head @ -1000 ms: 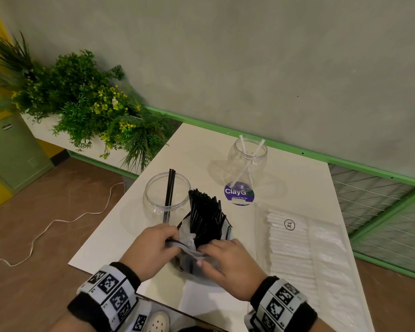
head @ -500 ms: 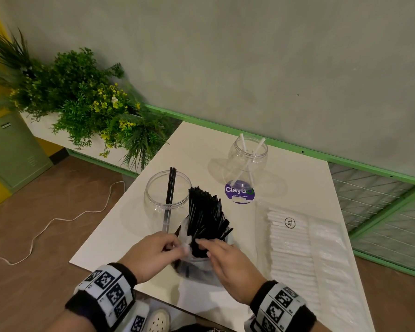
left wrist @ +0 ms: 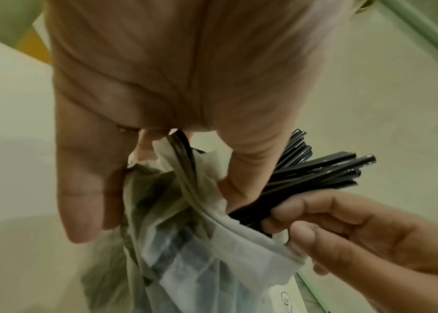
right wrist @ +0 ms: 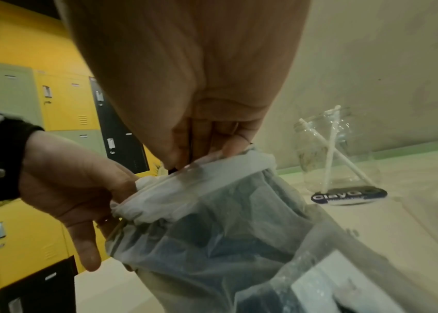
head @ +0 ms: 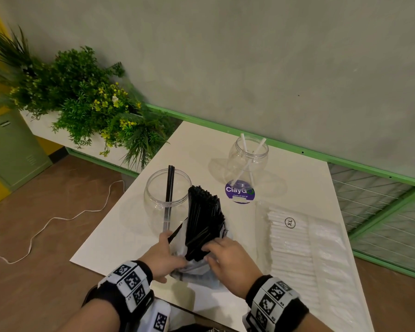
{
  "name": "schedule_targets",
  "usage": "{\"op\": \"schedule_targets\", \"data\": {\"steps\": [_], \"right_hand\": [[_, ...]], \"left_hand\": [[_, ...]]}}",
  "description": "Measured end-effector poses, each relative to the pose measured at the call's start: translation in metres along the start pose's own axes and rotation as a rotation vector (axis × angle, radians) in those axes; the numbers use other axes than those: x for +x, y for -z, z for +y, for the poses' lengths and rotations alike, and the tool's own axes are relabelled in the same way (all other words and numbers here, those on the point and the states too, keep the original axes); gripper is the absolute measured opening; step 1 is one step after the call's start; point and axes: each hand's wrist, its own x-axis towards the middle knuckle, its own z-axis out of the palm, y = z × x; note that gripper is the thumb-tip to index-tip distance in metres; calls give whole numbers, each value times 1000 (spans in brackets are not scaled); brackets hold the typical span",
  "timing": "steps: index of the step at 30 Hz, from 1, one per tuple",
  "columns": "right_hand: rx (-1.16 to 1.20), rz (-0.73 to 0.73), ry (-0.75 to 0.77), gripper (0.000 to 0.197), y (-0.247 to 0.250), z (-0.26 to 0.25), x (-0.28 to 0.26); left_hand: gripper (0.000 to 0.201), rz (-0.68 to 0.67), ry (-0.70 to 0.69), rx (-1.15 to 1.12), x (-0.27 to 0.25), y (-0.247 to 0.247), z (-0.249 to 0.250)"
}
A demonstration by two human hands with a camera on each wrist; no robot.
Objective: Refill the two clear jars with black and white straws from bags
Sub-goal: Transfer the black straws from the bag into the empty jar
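Note:
A bundle of black straws sticks up out of a thin clear plastic bag near the table's front edge. My left hand grips the bag's bunched rim. My right hand pinches the black straws near their lower end, just above the bag's mouth. Behind the left hand, a clear jar holds a couple of black straws. Further back, a second clear jar holds two white straws. A flat bag of white straws lies on the right.
A purple round ClayGo sticker lies on the white table in front of the far jar. Green plants stand past the table's left corner. A white cable runs over the floor. Lockers stand on the left.
The black straw bundle has come further up out of the bag. My right hand went from the bag's rim onto the straws, while my left hand kept hold of the bag.

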Motion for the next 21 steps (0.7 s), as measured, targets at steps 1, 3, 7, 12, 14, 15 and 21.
{"op": "schedule_targets", "data": {"steps": [1,3,7,12,14,15,21], "right_hand": [[68,60,-13,37,-2,1,0],[186,238,-112,19,-4,6,2],[350,346,-431,63,-10,30,5],[550,59,-562,56,-9,52,20],[506,60,-563,25,1,48,24],[497,66,-540,20,5,45,25],[638,356,-319,32,36,15,11]], "left_hand": [[89,-33,-1,-14,0,-1,0],[74,-40,-37,1,0,-2,1],[53,-31,-87,28,-2,-3,1],[59,-27,-154,63,-5,1,0],[63,-24,-182,53,-5,0,2],[63,-19,-198,46,-4,-1,3],[66,89,-197,-59,1,-8,18]]}}
